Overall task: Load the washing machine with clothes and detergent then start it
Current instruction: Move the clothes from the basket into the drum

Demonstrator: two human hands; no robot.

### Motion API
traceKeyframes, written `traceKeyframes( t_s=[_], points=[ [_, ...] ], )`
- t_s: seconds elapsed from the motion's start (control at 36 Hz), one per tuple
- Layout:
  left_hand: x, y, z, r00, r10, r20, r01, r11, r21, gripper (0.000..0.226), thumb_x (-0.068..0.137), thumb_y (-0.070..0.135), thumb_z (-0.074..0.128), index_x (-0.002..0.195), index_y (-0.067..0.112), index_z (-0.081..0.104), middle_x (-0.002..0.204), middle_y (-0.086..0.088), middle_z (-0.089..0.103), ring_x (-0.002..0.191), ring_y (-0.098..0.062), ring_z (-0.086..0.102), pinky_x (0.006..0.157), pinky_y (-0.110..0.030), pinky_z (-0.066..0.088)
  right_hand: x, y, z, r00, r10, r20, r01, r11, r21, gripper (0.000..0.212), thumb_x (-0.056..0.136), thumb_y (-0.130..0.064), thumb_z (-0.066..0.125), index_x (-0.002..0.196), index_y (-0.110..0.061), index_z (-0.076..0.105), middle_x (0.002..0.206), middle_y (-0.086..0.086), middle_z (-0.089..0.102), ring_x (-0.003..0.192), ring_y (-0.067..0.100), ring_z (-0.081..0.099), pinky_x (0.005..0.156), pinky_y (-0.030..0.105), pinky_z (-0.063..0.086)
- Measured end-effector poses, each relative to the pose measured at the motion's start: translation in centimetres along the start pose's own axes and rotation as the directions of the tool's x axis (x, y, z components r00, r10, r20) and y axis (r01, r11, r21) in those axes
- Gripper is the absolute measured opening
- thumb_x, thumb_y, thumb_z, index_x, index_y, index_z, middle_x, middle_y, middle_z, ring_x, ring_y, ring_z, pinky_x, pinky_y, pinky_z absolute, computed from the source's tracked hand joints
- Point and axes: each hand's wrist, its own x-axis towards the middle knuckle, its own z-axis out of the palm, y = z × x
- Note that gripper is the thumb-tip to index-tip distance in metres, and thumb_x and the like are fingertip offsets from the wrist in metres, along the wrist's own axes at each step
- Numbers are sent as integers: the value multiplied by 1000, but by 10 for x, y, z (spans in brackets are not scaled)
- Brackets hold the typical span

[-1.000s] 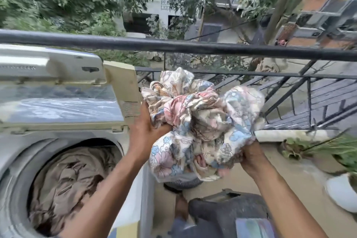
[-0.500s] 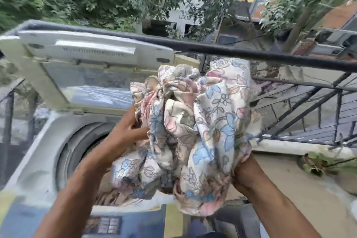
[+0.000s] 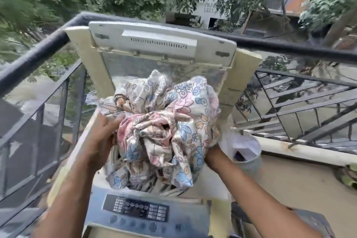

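A bunched floral cloth [image 3: 166, 131], cream with pink and blue flowers, is held over the open drum of a top-loading washing machine [image 3: 81, 152]. My left hand [image 3: 102, 137] presses against the bundle's left side with the thumb on the fabric. My right hand [image 3: 212, 152] supports the bundle from the lower right, its fingers hidden under the cloth. The machine's lid [image 3: 162, 44] stands upright behind the bundle. Its control panel [image 3: 135, 208] with buttons lies at the near edge. The drum's inside is hidden by the cloth.
A black balcony railing [image 3: 289, 48] runs behind and to both sides of the machine. A pale bucket [image 3: 245, 158] with a plastic bag in it stands on the floor to the right. A potted plant [image 3: 349, 176] sits at the far right edge.
The floral bundle has moved left from beside the machine to directly above its drum opening. The view has swung left, so the machine now sits in the centre.
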Motion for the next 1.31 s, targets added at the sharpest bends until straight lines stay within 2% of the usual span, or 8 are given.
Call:
traceKeyframes(
  t_s=[0.11,0.17,0.28,0.5,0.58,0.78,1.17,1.31],
  points=[
    [34,-67,-28,966,-192,-173,244,901,358,73,77,69,79,129,21,62,99,-3,77,82,-23,73,84,-49,60,57,22,34,981,-158,-110,144,982,-121,49,94,-27,70,139,-12,57,131,-1,58,125,20,56,81,-3,39],
    [47,-102,-43,936,-223,-273,337,793,508,83,64,84,75,128,32,65,117,-3,76,102,-27,73,96,-53,58,82,35,47,994,-111,4,109,961,-254,64,80,-46,69,136,-16,60,138,1,59,122,26,60,87,14,46],
    [37,-94,-21,929,-61,-366,298,711,637,55,81,42,80,130,21,64,121,-1,70,105,-26,70,93,-45,55,84,32,55,995,-93,-22,72,883,-465,36,84,-31,58,119,-27,62,124,5,60,109,32,65,75,33,52],
    [52,-130,3,999,-28,32,-13,509,861,40,91,38,69,130,38,62,131,2,67,111,-19,65,97,-42,55,93,16,86,906,-418,-63,338,806,-486,58,100,-49,48,154,-39,30,161,7,30,147,32,34,117,52,36],
    [61,-140,14,966,-229,121,-46,309,950,80,92,44,68,159,52,25,168,-1,33,155,-30,31,122,-57,35,108,14,104,923,-373,93,351,723,-595,74,96,-67,47,156,-53,7,172,7,4,158,37,2,123,65,9],
    [81,-189,23,876,-479,51,-43,28,999,143,63,81,79,156,53,-26,174,-14,0,159,-50,4,116,-78,25,152,51,127,981,-77,180,185,660,-729,111,77,-94,44,150,-56,-30,172,19,-2,156,49,11,122,71,12],
    [114,-283,-5,628,-775,76,-99,17,995,159,48,102,61,145,36,-47,175,-7,1,159,-44,-9,122,-71,-11,196,78,172,914,301,271,76,529,-845,113,86,-78,48,161,-28,-21,171,25,-7,153,55,9,118,75,9],
    [116,-286,-2,592,-806,1,-34,-24,999,159,50,97,70,149,41,-42,173,-10,-12,157,-51,-7,122,-76,8,204,82,179,899,341,274,33,572,-820,111,89,-71,52,163,-28,-19,170,25,-11,153,56,4,119,74,9]
  ],
)
